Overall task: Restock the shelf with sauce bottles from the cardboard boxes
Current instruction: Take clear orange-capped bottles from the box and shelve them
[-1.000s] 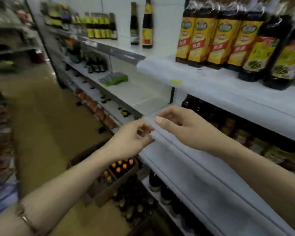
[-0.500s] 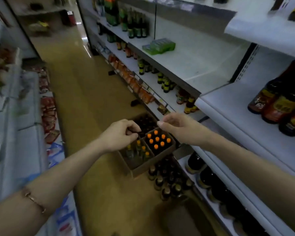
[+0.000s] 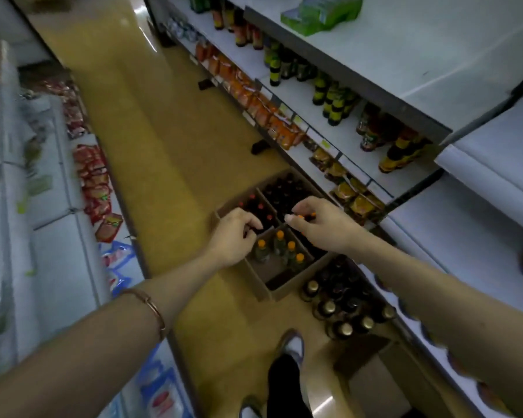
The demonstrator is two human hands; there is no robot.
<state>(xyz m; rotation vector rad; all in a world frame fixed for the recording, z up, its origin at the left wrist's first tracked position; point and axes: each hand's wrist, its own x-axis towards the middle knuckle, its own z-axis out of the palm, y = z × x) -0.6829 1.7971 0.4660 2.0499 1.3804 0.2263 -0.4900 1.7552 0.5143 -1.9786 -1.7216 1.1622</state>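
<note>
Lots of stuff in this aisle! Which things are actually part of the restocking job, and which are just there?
Part of the job:
cardboard boxes on the floor
orange-capped bottles inside
red-capped bottles inside
left hand, right hand, both empty

Just there:
gold-capped bottles on the floor
orange packets
green packs

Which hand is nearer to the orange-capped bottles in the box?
Left. The left hand appears just beside the orange-capped bottles; the right hand is farther right.

**What I can't make out**

My right hand [image 3: 320, 226] covers part of the box [image 3: 272, 276], hiding some bottles [image 3: 280, 245]. Labels on the shelf [image 3: 360, 137] are too blurred to read. Both forearms run off the frame's edges.
</note>
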